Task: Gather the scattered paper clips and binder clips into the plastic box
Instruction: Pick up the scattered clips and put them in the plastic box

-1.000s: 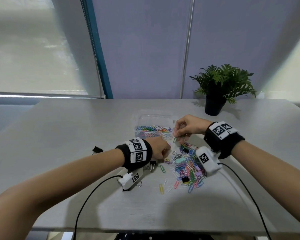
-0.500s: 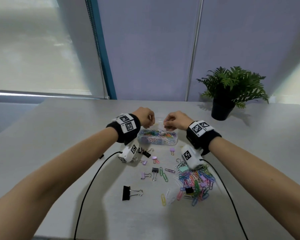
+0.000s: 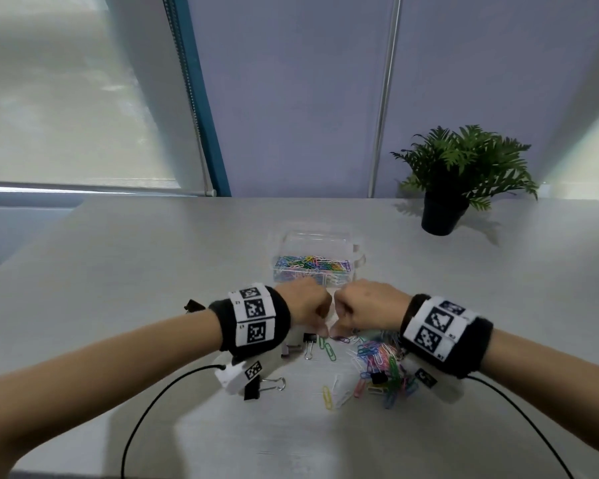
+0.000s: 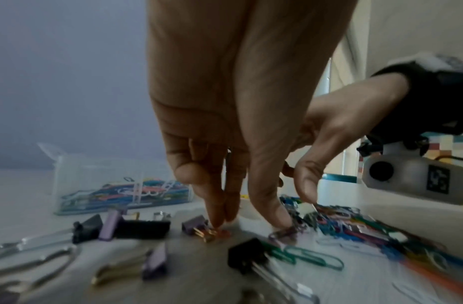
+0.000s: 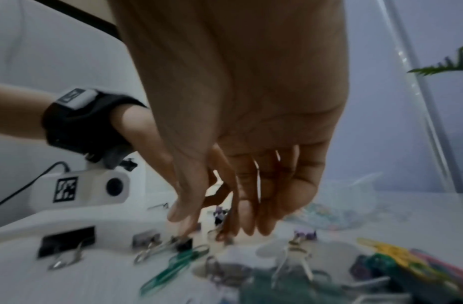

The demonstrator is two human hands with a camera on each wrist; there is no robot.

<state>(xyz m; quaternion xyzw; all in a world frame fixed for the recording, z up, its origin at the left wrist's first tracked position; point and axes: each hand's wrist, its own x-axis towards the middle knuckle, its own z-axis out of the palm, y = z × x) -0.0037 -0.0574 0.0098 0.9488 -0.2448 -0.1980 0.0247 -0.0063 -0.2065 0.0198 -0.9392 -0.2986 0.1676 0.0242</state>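
The clear plastic box stands open mid-table, with coloured paper clips inside. Both hands are low over the table just in front of it. My left hand reaches down. Its fingertips touch the gold handles of a purple binder clip, and its thumb rests on a purple paper clip. Beside it my right hand hangs with its fingers down over the clips, thumb and fingers apart in the blurred right wrist view. A heap of coloured paper clips lies under my right wrist.
Loose near the hands lie a large black binder clip, a small black one, green paper clips and a yellow one. Another black clip sits left of my wrist. A potted plant stands far right. Camera cables trail toward me.
Both hands were above the box half a second ago. They have come back toward me and dropped onto the scattered clips in front of it.
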